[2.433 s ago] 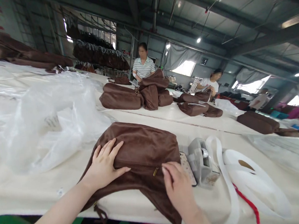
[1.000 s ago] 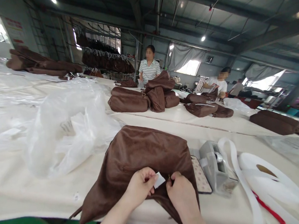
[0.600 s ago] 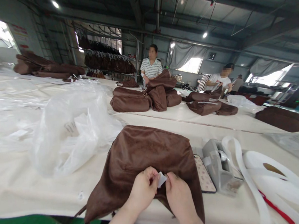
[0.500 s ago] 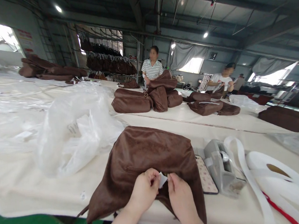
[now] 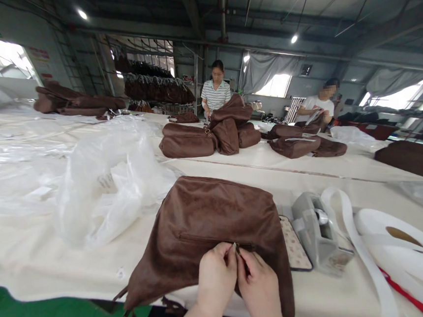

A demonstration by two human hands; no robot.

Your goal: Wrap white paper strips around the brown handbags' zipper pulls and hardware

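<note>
brown leather-look bag [image 5: 215, 205] lies on cream-covered table [image 5: 65, 267], beside patterned phone case [image 5: 296, 244]. left hand [image 5: 217, 274] pinched narrow on tiny white scrap [image 5: 234, 246], right hand [image 5: 258, 277] pinching brassy zipper pull [image 5: 238, 250]. bag likely soft, floppy, fairly light; best held by seamed far edge [image 5: 224, 180], pull between fingertips.

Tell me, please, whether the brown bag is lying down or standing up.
Lying down: the brown bag spreads over the table, its long slit facing upward.
</note>
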